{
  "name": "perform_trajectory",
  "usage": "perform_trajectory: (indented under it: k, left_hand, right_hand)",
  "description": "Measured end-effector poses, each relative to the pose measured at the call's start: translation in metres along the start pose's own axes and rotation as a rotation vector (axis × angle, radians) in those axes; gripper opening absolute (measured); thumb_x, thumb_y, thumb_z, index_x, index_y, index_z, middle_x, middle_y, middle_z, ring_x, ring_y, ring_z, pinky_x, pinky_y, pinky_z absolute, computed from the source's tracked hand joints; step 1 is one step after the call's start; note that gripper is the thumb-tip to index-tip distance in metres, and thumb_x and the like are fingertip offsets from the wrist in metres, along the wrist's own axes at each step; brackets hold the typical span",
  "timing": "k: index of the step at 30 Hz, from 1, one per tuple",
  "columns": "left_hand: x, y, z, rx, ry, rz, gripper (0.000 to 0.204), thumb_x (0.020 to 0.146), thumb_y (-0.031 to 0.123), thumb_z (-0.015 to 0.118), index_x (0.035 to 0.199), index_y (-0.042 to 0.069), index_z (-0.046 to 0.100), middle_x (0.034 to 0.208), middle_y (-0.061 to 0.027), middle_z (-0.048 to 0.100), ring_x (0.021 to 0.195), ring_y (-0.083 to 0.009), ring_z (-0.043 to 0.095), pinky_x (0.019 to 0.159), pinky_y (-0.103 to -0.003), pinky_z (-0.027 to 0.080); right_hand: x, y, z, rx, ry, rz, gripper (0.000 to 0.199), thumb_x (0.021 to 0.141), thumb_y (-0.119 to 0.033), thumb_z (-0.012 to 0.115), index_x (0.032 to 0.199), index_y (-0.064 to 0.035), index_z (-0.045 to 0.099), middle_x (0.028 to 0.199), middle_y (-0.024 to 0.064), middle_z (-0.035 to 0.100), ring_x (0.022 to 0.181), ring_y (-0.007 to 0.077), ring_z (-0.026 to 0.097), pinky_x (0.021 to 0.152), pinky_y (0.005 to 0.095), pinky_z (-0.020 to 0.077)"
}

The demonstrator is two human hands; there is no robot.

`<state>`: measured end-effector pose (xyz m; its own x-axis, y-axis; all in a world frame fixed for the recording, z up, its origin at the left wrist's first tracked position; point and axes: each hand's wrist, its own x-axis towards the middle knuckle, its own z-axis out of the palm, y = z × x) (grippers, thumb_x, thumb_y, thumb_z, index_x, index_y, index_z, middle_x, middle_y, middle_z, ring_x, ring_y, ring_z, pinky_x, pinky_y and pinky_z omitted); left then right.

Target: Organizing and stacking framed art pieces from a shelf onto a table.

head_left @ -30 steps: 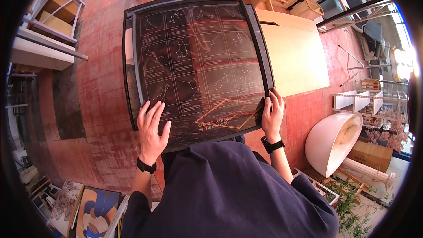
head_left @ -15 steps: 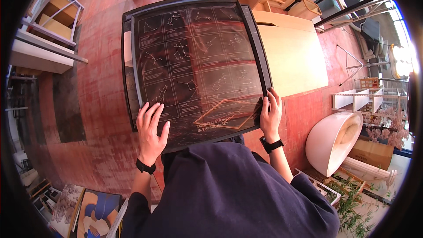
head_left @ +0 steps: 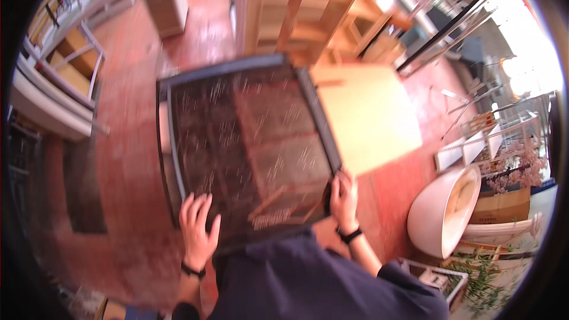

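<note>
A large dark mesh screen [head_left: 249,142] in a black frame is held up flat in front of me, above a red floor. My left hand [head_left: 198,230] lies with fingers spread on the screen's lower left part. My right hand [head_left: 344,198] grips the frame at its lower right corner. Both wrists wear black bands. Through the mesh I make out pale lines and a wooden outline, blurred by motion.
A pale wooden tabletop [head_left: 370,115] lies right of the screen. Wooden shelving [head_left: 323,6] stands beyond it. A white tub-shaped object [head_left: 444,210] sits on the right, white shelves [head_left: 56,92] on the left, a small wooden cabinet [head_left: 167,3] at the back.
The view has tilted and blurred, and the screen now appears lower and further from the top edge. Both hands keep their places on the screen's lower corners.
</note>
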<state>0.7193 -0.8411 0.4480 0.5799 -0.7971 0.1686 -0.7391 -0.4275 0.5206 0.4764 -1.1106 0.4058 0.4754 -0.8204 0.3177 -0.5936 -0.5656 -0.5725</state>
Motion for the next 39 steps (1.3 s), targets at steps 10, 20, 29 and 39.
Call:
perform_trajectory:
  k: [10, 20, 29, 39]
  left_hand:
    - [-0.014, 0.004, -0.004, -0.073, 0.004, -0.043, 0.047, 0.079, 0.018, 0.062, 0.122, 0.003, 0.053, 0.12, -0.0117, 0.05, 0.123, -0.0348, 0.035, 0.103, -0.048, 0.028]
    - [-0.007, -0.009, 0.002, -0.053, 0.106, 0.115, 0.04, 0.088, 0.021, 0.056, 0.124, 0.004, 0.052, 0.123, -0.0142, 0.052, 0.119, -0.0367, 0.041, 0.101, -0.046, 0.033]
    - [-0.008, -0.011, 0.004, -0.022, 0.089, 0.133, 0.039, 0.088, 0.021, 0.056, 0.122, 0.003, 0.053, 0.123, -0.0153, 0.053, 0.118, -0.038, 0.042, 0.101, -0.047, 0.034]
    - [-0.01, -0.016, 0.011, -0.015, 0.119, 0.139, 0.041, 0.087, 0.022, 0.057, 0.124, 0.004, 0.053, 0.123, -0.014, 0.054, 0.119, -0.0374, 0.042, 0.102, -0.046, 0.034]
  right_hand:
    - [-0.016, -0.006, 0.008, -0.025, -0.014, 0.064, 0.024, 0.086, -0.017, 0.056, 0.102, -0.0004, 0.063, 0.12, 0.0181, 0.054, 0.115, 0.0356, 0.047, 0.098, 0.043, 0.0375]
    - [-0.01, 0.003, 0.019, -0.056, 0.018, 0.034, 0.028, 0.086, -0.02, 0.056, 0.105, -0.0005, 0.062, 0.121, 0.0177, 0.054, 0.116, 0.0351, 0.047, 0.097, 0.043, 0.0378]
    - [-0.013, 0.001, 0.022, -0.026, 0.064, 0.051, 0.025, 0.085, -0.02, 0.057, 0.101, -0.0017, 0.063, 0.119, 0.0168, 0.056, 0.114, 0.0346, 0.048, 0.095, 0.0429, 0.0394]
    - [-0.011, 0.002, 0.022, 0.015, 0.103, 0.023, 0.022, 0.084, -0.018, 0.057, 0.097, -0.0018, 0.064, 0.114, 0.0168, 0.058, 0.111, 0.0344, 0.051, 0.094, 0.0423, 0.0413]
